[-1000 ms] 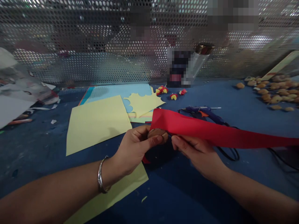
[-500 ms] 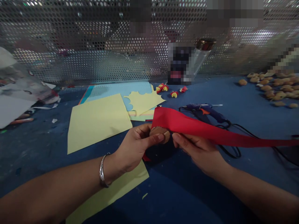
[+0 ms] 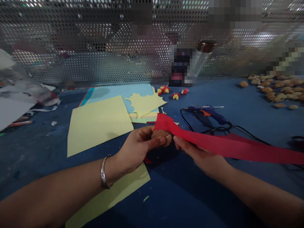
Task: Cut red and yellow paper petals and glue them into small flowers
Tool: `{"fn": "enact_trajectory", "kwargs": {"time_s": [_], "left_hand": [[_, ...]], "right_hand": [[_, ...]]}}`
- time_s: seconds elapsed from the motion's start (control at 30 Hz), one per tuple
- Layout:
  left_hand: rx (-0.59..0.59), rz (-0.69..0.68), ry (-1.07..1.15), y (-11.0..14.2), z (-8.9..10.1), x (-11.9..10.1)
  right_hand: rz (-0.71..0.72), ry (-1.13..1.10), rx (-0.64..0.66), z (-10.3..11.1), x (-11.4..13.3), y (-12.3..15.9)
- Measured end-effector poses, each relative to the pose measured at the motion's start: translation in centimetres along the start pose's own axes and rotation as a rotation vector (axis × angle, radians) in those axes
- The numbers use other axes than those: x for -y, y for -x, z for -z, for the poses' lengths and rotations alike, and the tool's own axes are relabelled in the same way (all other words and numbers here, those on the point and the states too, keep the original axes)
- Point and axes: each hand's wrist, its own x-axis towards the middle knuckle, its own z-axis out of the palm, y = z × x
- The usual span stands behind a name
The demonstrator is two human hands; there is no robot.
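Note:
My left hand pinches a round brown disc against the end of a red paper strip, with the thumb lying across the disc. From there the strip runs off to the right edge, passing over my right hand. The right thumb and fingers are closed just right of the disc, under the paper's lower edge; what they grip is hidden. A small red piece shows below my left hand.
Yellow paper sheets and a scalloped yellow offcut lie left and behind. A blue glue gun with black cable rests at right. Small red-and-yellow paper pieces, peanuts and a perforated metal panel stand farther back.
The red strip has turned and dipped lower on the right, and its upper edge near the disc now looks cut or folded down. Both hands stay almost in place.

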Motion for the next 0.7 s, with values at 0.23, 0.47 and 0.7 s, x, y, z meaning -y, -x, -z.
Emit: {"fn": "enact_trajectory", "kwargs": {"time_s": [0.23, 0.47, 0.7], "left_hand": [[-0.016, -0.030, -0.038, 0.0, -0.2, -0.1], [-0.088, -0.031, 0.044, -0.1, 0.2, 0.1], [-0.259, -0.118, -0.040, -0.1, 0.2, -0.2]], "right_hand": [[0.017, -0.014, -0.018, -0.3, -0.3, 0.0], [0.004, -0.078, 0.126, -0.4, 0.8, -0.5], [-0.118, -0.178, 0.170, -0.2, 0.3, -0.1]]}}
